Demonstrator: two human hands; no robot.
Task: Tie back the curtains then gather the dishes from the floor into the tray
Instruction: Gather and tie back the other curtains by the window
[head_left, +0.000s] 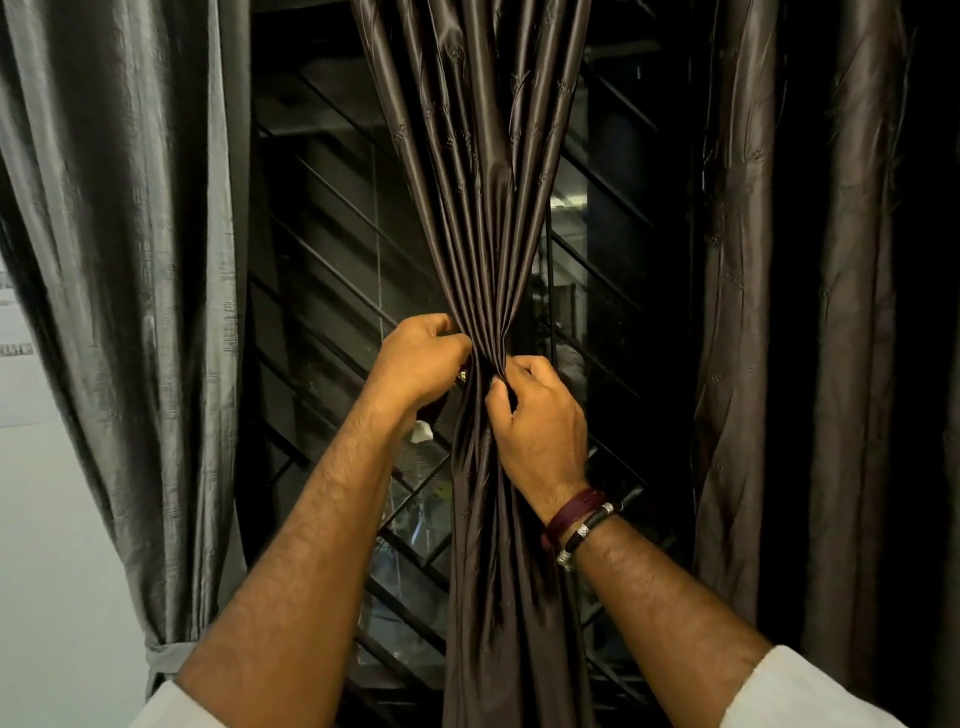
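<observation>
A person's two hands bunch a dark brown satin curtain (483, 208) at the middle of a barred window (332, 291). The left hand (421, 364) grips the gathered folds from the left, fingers curled round the cloth; the right hand (540, 415), with bracelets (576, 525) at its wrist, pinches the same pleats from the right, just below. The curtain hangs between both hands. A grey curtain (130, 260) hangs at left, another dark one (810, 312) at right.
</observation>
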